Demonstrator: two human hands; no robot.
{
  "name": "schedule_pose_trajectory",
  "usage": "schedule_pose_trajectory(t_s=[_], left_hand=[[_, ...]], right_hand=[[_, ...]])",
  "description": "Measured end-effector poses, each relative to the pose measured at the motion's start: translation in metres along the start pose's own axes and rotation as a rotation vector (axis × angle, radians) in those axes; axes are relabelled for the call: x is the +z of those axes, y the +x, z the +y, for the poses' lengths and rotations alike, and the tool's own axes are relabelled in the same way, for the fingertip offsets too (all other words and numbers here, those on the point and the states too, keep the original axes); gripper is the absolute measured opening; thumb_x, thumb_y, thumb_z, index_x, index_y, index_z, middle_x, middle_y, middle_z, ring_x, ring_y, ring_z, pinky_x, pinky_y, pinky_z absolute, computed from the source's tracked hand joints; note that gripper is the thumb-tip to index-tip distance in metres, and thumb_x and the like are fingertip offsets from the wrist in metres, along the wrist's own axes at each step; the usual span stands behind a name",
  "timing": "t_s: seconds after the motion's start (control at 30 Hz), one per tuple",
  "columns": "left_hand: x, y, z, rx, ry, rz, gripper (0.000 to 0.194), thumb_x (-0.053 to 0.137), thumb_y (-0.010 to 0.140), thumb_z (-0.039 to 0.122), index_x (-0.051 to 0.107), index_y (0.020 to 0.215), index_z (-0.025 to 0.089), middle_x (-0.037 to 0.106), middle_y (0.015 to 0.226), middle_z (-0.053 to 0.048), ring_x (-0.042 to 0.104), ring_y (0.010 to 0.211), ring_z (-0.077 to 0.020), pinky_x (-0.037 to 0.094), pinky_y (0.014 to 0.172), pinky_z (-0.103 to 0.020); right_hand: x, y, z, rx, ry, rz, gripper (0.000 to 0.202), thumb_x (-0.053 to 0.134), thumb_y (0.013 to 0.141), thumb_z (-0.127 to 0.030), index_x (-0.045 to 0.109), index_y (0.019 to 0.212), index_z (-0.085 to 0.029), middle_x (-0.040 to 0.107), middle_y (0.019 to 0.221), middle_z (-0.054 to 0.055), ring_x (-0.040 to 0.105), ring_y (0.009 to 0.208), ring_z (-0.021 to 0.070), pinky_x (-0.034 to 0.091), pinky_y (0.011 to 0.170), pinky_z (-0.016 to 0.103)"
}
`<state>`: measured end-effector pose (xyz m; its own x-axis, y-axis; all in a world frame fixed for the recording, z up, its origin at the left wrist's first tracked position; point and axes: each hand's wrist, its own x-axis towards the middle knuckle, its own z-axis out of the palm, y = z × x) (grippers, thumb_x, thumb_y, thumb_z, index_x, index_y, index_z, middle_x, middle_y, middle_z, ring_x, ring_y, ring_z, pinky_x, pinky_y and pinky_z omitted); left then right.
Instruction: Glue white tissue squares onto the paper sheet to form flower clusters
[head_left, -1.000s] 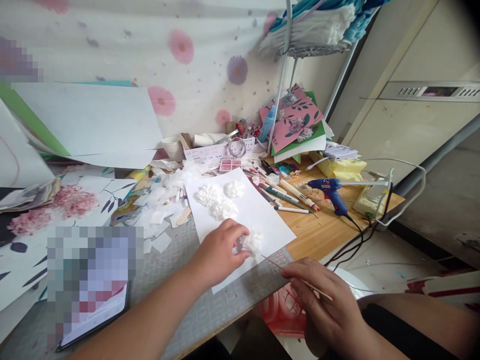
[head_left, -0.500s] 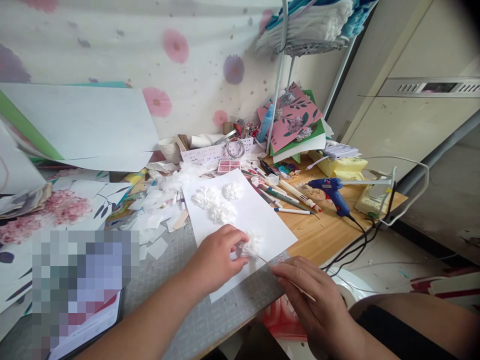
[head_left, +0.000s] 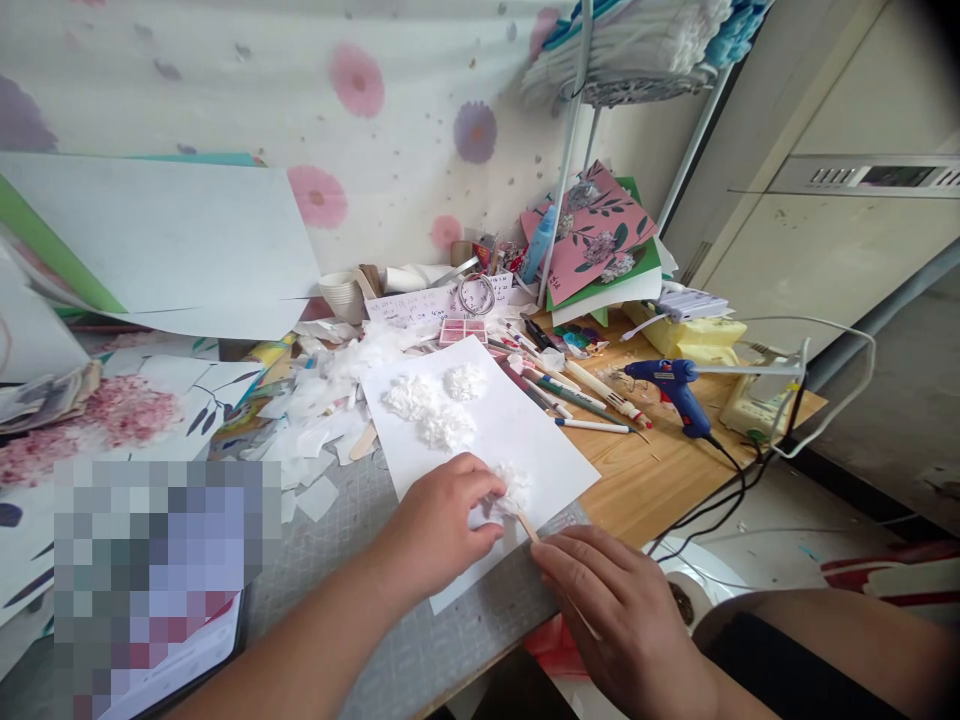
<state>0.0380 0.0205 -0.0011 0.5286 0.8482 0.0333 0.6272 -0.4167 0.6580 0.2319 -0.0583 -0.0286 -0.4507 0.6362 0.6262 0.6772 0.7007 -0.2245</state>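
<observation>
A white paper sheet (head_left: 540, 440) lies aslant on the grey cutting mat (head_left: 405, 640). Fluffy white clusters (head_left: 442, 420) sit on its upper part. Nearer to me is a smaller white tuft (head_left: 511, 488). My left hand (head_left: 450, 515) rests at the left of this tuft, fingers curled with a gap between thumb and forefinger, the fingertips at its edge. My right hand (head_left: 619, 600) is closed on a thin wooden stick (head_left: 528, 525), whose tip touches the tuft's lower edge.
White scraps and a wooden stick lie left of the sheet. Pens and brushes (head_left: 570, 390), a blue glue gun (head_left: 679, 385) and its cables are at the right. A phone (head_left: 202, 640), partly pixelated, lies at the lower left.
The stick has turned so that its flat, wider side shows at the tuft. My right hand has rolled over slightly, its back more upward. The view has shifted a little.
</observation>
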Motion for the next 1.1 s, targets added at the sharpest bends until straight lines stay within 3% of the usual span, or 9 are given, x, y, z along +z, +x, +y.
schedule_pose_trajectory(t_s=[0.4, 0.67, 0.8, 0.97, 1.1], left_hand=[[0.000, 0.002, -0.003, 0.033, 0.078, 0.001, 0.027, 0.064, 0.067, 0.021, 0.064, 0.094, 0.024, 0.059, 0.102, 0.001, 0.057, 0.075, -0.0135, 0.046, 0.071, -0.024], [-0.001, 0.000, 0.002, 0.061, 0.134, 0.020, 0.026, 0.064, 0.067, 0.021, 0.065, 0.092, 0.023, 0.058, 0.100, -0.001, 0.058, 0.079, -0.0152, 0.046, 0.073, -0.025], [-0.002, 0.000, 0.001, 0.067, 0.156, 0.029, 0.023, 0.066, 0.066, 0.022, 0.063, 0.089, 0.022, 0.058, 0.095, 0.000, 0.057, 0.073, -0.0138, 0.047, 0.070, -0.025], [-0.004, -0.002, 0.004, 0.032, 0.182, 0.100, 0.023, 0.057, 0.070, 0.015, 0.055, 0.093, 0.019, 0.056, 0.095, -0.002, 0.056, 0.066, -0.0124, 0.047, 0.067, -0.027], [-0.004, -0.009, 0.011, 0.079, 0.235, 0.137, 0.029, 0.054, 0.075, 0.015, 0.054, 0.103, 0.021, 0.052, 0.108, -0.005, 0.054, 0.095, -0.0202, 0.045, 0.084, -0.034]], right_hand=[[0.007, -0.009, 0.002, 0.021, -0.039, -0.011, 0.033, 0.051, 0.082, -0.006, 0.056, 0.114, -0.015, 0.067, 0.101, 0.008, 0.058, 0.090, 0.0213, 0.051, 0.075, 0.036], [0.005, -0.007, 0.000, 0.032, -0.009, 0.020, 0.030, 0.049, 0.085, -0.008, 0.058, 0.112, -0.018, 0.067, 0.095, 0.008, 0.060, 0.086, 0.0196, 0.052, 0.071, 0.033], [-0.009, -0.006, -0.006, 0.066, 0.076, 0.079, 0.024, 0.049, 0.086, -0.010, 0.058, 0.107, -0.019, 0.065, 0.091, 0.007, 0.061, 0.082, 0.0172, 0.052, 0.068, 0.030], [-0.041, -0.014, -0.014, 0.193, 0.132, 0.218, 0.017, 0.049, 0.086, -0.009, 0.057, 0.097, -0.019, 0.062, 0.077, 0.004, 0.060, 0.069, 0.0149, 0.049, 0.059, 0.026], [-0.063, -0.020, -0.011, 0.335, 0.090, 0.349, 0.020, 0.052, 0.085, -0.011, 0.060, 0.100, -0.023, 0.065, 0.080, 0.004, 0.063, 0.074, 0.0179, 0.051, 0.061, 0.027]])
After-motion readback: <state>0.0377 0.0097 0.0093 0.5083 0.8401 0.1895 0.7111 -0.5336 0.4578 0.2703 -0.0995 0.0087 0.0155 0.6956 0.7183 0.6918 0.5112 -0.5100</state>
